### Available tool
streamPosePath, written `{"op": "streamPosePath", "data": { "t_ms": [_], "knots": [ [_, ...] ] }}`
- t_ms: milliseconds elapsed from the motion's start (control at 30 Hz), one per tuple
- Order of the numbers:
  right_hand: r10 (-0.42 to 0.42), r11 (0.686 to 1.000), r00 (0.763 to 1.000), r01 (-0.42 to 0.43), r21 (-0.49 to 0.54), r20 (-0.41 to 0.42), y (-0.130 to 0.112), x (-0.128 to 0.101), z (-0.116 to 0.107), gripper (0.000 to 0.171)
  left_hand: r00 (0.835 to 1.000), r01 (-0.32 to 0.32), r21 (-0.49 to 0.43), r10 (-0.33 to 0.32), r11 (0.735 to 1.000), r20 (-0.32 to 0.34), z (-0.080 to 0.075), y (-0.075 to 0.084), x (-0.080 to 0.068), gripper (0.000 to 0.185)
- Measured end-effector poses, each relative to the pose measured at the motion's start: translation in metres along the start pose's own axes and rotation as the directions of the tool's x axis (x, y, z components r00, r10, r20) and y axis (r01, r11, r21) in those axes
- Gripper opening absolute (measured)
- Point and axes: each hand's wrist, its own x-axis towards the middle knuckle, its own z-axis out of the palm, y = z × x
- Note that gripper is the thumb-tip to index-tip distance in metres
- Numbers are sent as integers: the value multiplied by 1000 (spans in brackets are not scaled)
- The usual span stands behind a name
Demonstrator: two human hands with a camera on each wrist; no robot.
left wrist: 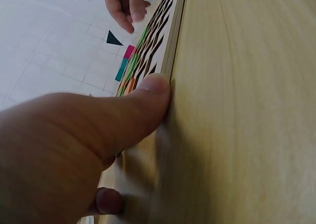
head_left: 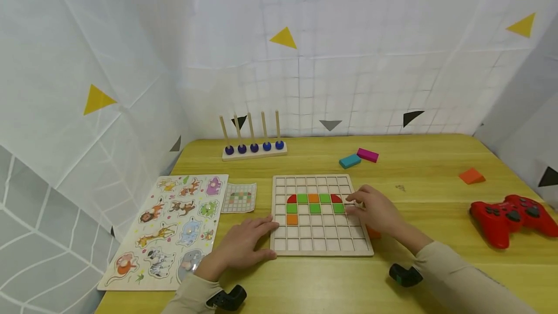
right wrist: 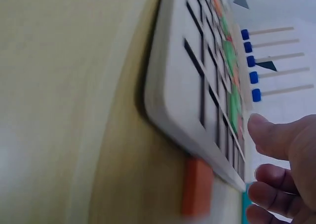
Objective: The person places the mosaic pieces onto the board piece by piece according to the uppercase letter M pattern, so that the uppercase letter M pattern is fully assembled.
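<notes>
Head view: left hand (head_left: pixel 244 246) braces the grid board's (head_left: pixel 321 248) left edge with flat fingers while right hand (head_left: pixel 376 210), fingers loosely curled and holding nothing, touches its right-side cells.

Wooden grid board (head_left: pixel 321 248) — flat, partly tiled

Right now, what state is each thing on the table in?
Grid board: flat, partly filled with green, orange and red tiles.
Left hand: fingers straight, resting at the board's left edge.
Right hand: fingers curled over the board's right edge; grip unclear.
Animal puzzle: flat, pieces seated.
Peg rack: upright, one blue bead per peg.
</notes>
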Motion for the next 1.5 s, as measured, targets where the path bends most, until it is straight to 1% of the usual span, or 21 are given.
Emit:
{"op": "streamPosePath", "data": {
  "t_ms": [100, 200, 333, 433, 533, 800, 933, 1100, 1300, 1400, 1500],
  "knots": [
    [3, 1000, 1000, -3, 11, 6, 6, -12, -10, 23, 1000, 1, 3, -1, 1000, 5, 1, -1, 1, 63],
    [-8, 1000, 998, 7, 23, 68, 15, -27, -21, 26, 1000, 4, 5, -4, 1000, 6, 1, -3, 1, 63],
    [-34, 999, 986, 31, 19, 163, 24, -47, -29, 35, 1000, 0, -5, 0, 1000, 5, 1, -4, 1, 63],
    [-46, 999, 982, 45, 10, 183, 28, -57, -31, 40, 1000, -4, -14, 4, 1000, 9, 0, -3, 1, 62],
    [-42, 999, 984, 43, -4, 171, 31, -62, -30, 40, 1000, -8, -21, 8, 1000, 13, -1, -2, 0, 62],
    [-59, 998, 993, 59, -4, 103, 32, -67, -24, 22, 999, -21, -41, 22, 999, 24, -4, -1, 1, 62],
    [-61, 998, 994, 62, -8, 86, 31, -66, -24, 18, 999, -21, -35, 22, 999, 26, -4, -3, 2, 62],
    [-49, 999, 997, 49, -3, 67, 28, -62, -25, 18, 999, -20, -30, 20, 999, 25, -2, -5, 2, 62],
    [-65, 998, 998, 66, -12, 5, 21, -52, -28, 17, 1000, -22, -26, 22, 999, 22, -2, -4, 1, 62],
    [-87, 996, 996, 87, -9, 2, 14, -45, -26, 19, 1000, -18, -26, 18, 1000, 21, -3, -4, 0, 62],
    [-89, 996, 996, 89, 7, 14, 7, -40, -22, 19, 1000, -25, -25, 25, 999, 16, -4, -3, 1, 62]
  ]
}}
